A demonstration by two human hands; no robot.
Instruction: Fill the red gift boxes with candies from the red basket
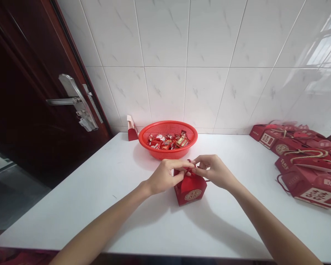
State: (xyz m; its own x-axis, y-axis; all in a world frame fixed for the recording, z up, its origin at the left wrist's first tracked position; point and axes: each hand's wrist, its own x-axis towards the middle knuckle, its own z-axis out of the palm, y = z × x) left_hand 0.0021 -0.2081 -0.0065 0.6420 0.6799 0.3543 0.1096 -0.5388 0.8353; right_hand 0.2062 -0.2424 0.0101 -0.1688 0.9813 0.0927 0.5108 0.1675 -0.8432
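A small red gift box (191,189) with a round gold emblem stands upright on the white table (113,217), in front of the basket. My left hand (165,176) comes from the left, its fingers closed on the top of the box. From the right, my right hand (213,171) pinches the dark red cord at the same top edge. The fingertips of both hands almost meet there and partly hide the cord and the box's upper flaps.
Behind the box sits a red plastic basket (168,152) of wrapped candies (165,142). A small red and cream packet (131,130) stands left of it. Several red gift boxes (298,162) crowd the right side. A tiled wall (165,92) bounds the back; a dark door (30,55) is at left.
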